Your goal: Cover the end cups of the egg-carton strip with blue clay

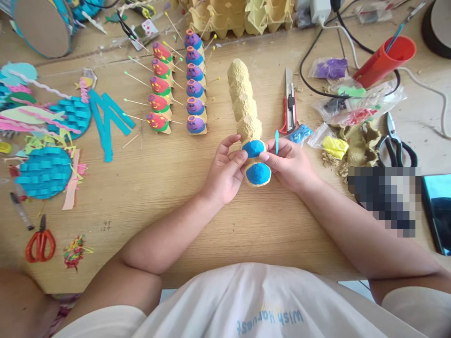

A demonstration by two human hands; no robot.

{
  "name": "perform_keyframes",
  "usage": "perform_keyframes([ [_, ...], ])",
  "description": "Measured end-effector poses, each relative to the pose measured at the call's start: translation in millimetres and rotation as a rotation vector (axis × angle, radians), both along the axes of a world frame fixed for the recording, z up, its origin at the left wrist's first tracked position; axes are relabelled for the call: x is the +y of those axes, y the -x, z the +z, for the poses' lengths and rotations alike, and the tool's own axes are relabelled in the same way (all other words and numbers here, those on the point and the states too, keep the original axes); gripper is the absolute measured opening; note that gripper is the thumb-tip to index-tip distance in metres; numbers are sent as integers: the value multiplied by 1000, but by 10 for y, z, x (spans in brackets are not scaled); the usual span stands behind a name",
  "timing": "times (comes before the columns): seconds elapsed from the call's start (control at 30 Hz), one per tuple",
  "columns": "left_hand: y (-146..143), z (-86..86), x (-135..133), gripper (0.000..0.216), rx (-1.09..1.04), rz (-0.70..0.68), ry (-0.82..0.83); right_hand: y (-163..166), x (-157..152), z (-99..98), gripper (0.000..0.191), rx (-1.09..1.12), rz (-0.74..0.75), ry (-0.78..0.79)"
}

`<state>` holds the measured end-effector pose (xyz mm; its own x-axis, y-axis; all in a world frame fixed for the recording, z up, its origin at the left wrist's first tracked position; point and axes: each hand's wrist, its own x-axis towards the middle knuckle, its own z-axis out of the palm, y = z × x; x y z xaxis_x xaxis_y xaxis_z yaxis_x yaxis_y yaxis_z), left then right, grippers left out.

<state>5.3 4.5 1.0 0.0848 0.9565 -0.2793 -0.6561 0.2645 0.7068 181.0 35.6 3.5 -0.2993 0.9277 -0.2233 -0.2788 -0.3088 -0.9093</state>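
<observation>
Since both hands crowd the near end of the carton strip [244, 101], a good chunk of it is hidden, so take this with a grain of salt. It's a row of bumpy egg-carton cones lying on the wooden table [158, 197], running away from the person, about mid-view. The two nearest bumps wear blue clay caps [258, 172], and the rest are bare.

The left hand [223, 171] is curled around the strip's left side with the thumb pressed on the edge of the farther cap. Its fingers are tucked under where I can't see them. The right hand [287, 164] comes in from the other side with fingers closed, pinching a thin blue stick [276, 141] that points up. Its fingertips touch the strip too, but the hand itself covers how much grip they have. The stick is too small to tell what it is.

Just right of the strip lies a utility knife [289, 101]. Black scissors [396, 145] sit further right, above a pixelated patch [385, 197] that blanks out whatever's there. A dark screen [439, 211] is cut off by the right edge. Left of the strip stand two rows of painted cones [195, 89] with pins stuck in them. Egg trays [239, 16] at the top are cropped by the frame.
</observation>
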Motion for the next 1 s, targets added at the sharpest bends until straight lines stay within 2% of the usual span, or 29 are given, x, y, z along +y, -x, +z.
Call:
perform_keyframes([
  [0.37,12,-67,16,60,-29,-36,-41,-26,23,26,65,-57,41,-13],
  [0.5,13,-62,9,59,-20,-40,-32,-35,29,27,65,-39,63,-19],
  [0.7,-4,-40,-9,60,-9,-35,-47,-14,19,29,63,-46,9,-45],
  [1.0,13,-39,4,59,-2,-16,-69,-21,-1,37,60,149,40,82],
])
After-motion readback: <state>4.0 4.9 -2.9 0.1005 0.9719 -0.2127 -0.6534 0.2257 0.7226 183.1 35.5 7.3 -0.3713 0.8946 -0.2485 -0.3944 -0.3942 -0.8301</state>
